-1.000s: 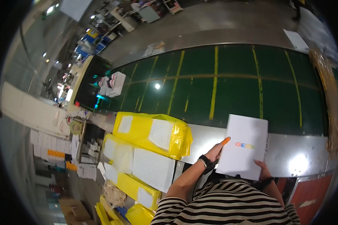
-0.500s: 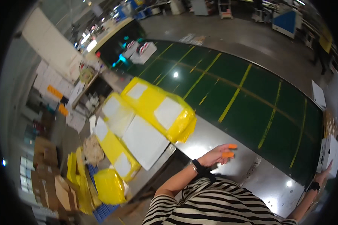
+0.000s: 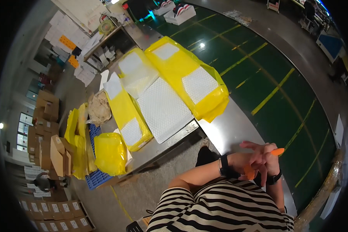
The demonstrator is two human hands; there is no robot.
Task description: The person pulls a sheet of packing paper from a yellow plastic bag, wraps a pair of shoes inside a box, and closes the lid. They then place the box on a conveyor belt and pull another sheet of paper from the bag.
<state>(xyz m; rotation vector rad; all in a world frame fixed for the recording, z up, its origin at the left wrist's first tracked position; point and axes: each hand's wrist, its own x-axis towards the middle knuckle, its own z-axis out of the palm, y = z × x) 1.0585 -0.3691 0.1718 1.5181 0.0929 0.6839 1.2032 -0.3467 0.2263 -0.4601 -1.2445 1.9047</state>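
Note:
My two hands meet in front of my striped shirt, over the near edge of the metal tabletop (image 3: 236,133). My left hand (image 3: 241,162) reaches in with fingers partly stretched, and orange finger covers (image 3: 249,173) show among the fingers. Curled over the left fingers is my right hand (image 3: 270,160); one orange tip sticks out beyond it. The overlap hides what, if anything, lies between them. Nearest on the left is a long yellow-wrapped package (image 3: 208,102) with white mesh patches.
More yellow packages (image 3: 129,112) and a white mesh sheet (image 3: 162,108) lie on the left table. Beyond runs a green conveyor belt (image 3: 274,104) with yellow lines, carrying an open shoe box (image 3: 179,16). A blue perforated crate (image 3: 100,178) and cardboard boxes (image 3: 48,127) stand farther left.
My right hand has left the white box at the far right and come over to my left hand. The view has swung, so the packages sit farther right and larger.

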